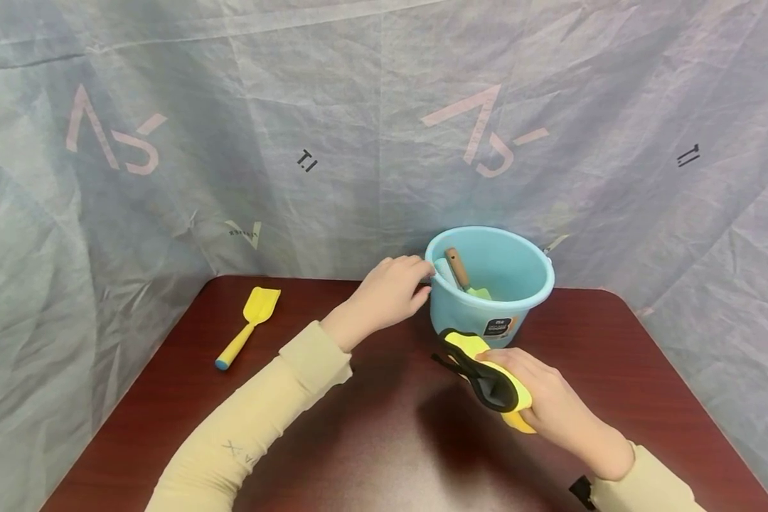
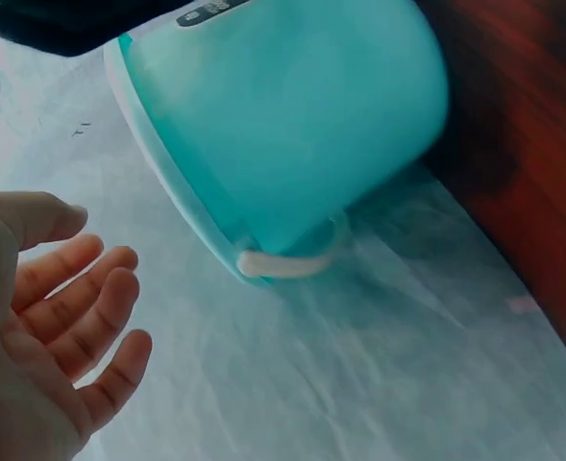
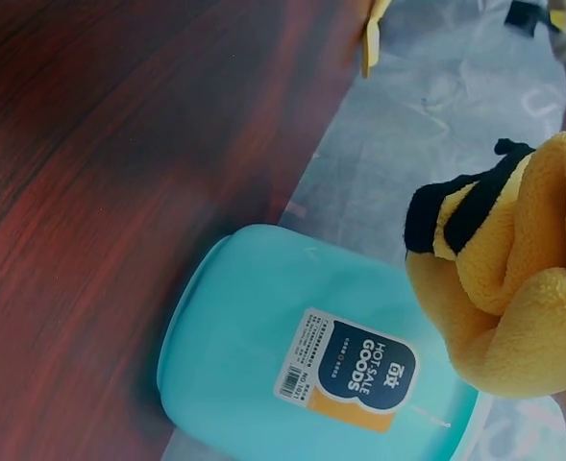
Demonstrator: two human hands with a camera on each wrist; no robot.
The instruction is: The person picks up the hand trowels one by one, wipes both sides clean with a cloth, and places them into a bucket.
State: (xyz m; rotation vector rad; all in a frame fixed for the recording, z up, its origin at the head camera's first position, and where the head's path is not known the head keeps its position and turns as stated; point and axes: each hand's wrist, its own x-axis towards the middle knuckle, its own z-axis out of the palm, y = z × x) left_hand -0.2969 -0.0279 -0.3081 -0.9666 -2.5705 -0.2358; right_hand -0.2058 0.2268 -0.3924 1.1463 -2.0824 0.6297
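My right hand (image 1: 560, 407) grips a bunched yellow cloth with black edging (image 1: 518, 391) just in front of the light blue bucket (image 1: 451, 313). In the right wrist view the plush yellow cloth (image 3: 499, 307) hides most of that hand. At the bucket's left rim is my left hand (image 1: 390, 293), palm down. The left wrist view shows the left hand (image 2: 61, 327) with loosely bent fingers and nothing in them, beside the rim. Inside the bucket stand a wooden-handled tool (image 1: 457, 267) with a pale green end and a light blue item (image 1: 444, 273), partly hidden by the wall.
A yellow toy shovel (image 1: 256, 313) with a blue handle tip lies at the left of the dark red table (image 1: 384, 455). Grey printed cloth (image 1: 333, 107) hangs behind and at both sides. The bucket's white handle (image 2: 287, 264) hangs at its side.
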